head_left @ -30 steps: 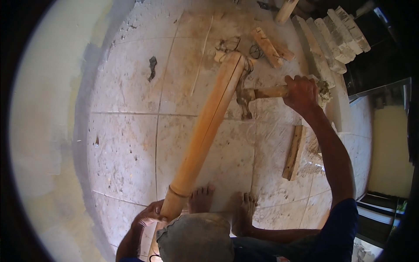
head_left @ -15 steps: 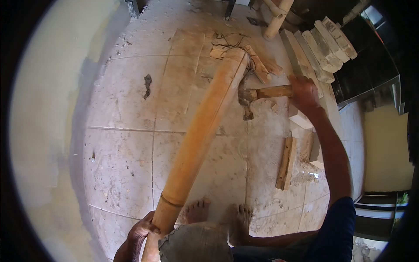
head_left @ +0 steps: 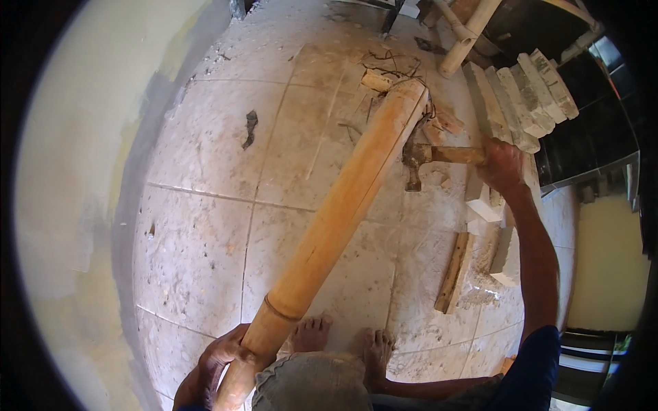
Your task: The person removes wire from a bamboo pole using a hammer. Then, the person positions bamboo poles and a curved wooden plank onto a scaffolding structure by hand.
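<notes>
A thick bamboo pole (head_left: 343, 212) slants across the view, its near end at the lower left and its split far end by some wires. My left hand (head_left: 223, 363) is wrapped round the pole below its dark node ring. In my right hand (head_left: 505, 166) is the wooden handle of a claw hammer (head_left: 415, 161). The hammer's head is right beside the pole's far end, at its right edge; whether they touch I cannot tell. Twisted wire (head_left: 394, 66) and a small wood block (head_left: 375, 80) lie just beyond that end.
Several pale blocks (head_left: 524, 92) are lined up at the upper right, with another bamboo pole (head_left: 469, 38) behind. A wood strip (head_left: 454, 274) lies on the dusty tiled floor (head_left: 199, 253). My bare feet (head_left: 377, 349) stand near the pole. A wall (head_left: 75, 171) runs along the left.
My view has shifted, so the pole, hammer and floor all appear farther right. Both hands keep their holds, and the hammer stays close to the pole's far end.
</notes>
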`<state>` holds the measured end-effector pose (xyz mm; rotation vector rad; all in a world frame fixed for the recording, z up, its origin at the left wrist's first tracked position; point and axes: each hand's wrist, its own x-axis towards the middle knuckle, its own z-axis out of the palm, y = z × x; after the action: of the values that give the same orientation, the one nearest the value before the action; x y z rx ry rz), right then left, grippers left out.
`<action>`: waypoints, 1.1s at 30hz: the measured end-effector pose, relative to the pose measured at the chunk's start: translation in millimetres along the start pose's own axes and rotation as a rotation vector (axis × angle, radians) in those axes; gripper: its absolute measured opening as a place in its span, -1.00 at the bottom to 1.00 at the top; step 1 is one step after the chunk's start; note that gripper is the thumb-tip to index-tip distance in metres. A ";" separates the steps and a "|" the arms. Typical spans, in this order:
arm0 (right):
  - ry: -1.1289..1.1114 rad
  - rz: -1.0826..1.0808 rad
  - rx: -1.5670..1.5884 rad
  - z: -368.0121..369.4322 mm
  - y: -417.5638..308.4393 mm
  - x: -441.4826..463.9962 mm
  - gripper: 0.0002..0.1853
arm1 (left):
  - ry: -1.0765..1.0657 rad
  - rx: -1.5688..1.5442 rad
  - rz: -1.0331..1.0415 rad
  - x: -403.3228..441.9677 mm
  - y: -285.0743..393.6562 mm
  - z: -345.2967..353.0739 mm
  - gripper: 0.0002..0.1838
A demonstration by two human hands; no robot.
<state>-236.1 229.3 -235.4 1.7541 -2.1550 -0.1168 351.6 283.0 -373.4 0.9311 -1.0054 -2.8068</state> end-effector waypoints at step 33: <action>-0.169 0.149 0.097 15.1 -20.6 -47.0 -0.76 | 0.122 -0.082 -0.004 27.6 23.0 20.1 0.02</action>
<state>-214.0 267.4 -265.8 1.6815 -2.4429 -0.1285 314.0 270.5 -362.3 1.0811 -0.8682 -2.7321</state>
